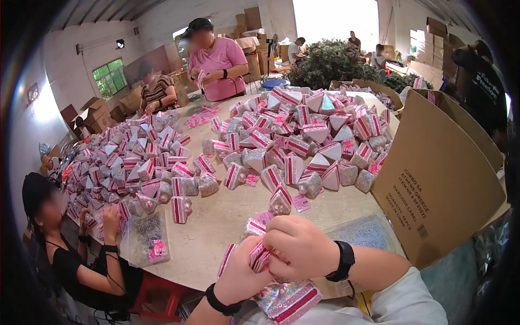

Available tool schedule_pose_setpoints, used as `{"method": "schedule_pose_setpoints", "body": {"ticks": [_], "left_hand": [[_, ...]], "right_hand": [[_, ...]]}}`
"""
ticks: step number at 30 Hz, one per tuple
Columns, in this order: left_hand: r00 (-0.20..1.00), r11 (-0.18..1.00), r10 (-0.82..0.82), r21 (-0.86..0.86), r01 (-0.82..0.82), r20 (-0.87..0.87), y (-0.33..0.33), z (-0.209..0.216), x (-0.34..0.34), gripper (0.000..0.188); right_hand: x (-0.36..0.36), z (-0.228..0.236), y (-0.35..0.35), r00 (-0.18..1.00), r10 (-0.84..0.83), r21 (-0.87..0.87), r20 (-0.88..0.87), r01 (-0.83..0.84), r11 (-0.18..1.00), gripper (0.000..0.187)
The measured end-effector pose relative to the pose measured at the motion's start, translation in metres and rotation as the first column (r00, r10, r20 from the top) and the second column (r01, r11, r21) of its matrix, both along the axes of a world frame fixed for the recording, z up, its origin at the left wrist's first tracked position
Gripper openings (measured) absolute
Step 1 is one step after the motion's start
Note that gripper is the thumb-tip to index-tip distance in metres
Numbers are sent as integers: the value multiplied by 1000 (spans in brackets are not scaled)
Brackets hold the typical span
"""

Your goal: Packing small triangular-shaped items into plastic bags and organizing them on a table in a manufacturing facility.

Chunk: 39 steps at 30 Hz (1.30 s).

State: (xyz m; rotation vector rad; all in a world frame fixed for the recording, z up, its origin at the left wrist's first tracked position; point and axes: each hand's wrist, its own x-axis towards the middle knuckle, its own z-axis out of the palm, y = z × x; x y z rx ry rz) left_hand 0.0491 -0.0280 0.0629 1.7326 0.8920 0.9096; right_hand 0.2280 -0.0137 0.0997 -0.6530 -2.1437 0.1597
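My left hand [244, 273] and my right hand [303, 246] meet low in the middle, both with fingers closed. Between them shows a small stack of pink cards [259, 259], gripped by the left hand. My right fingertips pinch at the cards' edge; what exactly they hold is hidden. Right below my hands lies a glittery cake-slice-shaped piece [290, 303] with pink and white bands. Another cake slice [255, 225] is just beyond my knuckles, partly covered. A loose pink card [301, 203] rests on the table farther off.
Heaps of cake slices [309, 130] cover much of the table [233, 208]. A tall open carton [439, 179] stands at right beside a clear tray of thin fasteners [360, 235]. Another clear tray [146, 233] sits left. Co-workers handle pieces at left [81, 233] and across [219, 67].
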Motion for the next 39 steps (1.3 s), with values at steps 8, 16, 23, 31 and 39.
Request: {"method": "schedule_pose_setpoints", "body": {"ticks": [8,16,23,31,39], "left_hand": [[1000,1000,24,-19,-25,-2,-2,5,2,44],[999,999,43,-34,-43,21,-1,4,5,44],[999,994,-41,-99,40,-8,0,8,2,54],[996,977,-53,-208,38,-68,-6,21,6,59],[997,991,-65,-116,59,-50,-5,18,6,54]], "right_hand": [[5,-4,-3,998,66,-35,-24,-67,997,22],[7,-3,-4,987,132,-132,-96,-144,981,23],[8,-4,-2,986,148,-138,-78,-158,978,20],[14,1,-4,990,140,-184,-25,-143,972,18],[15,6,-5,993,113,-127,36,-107,986,18]]}}
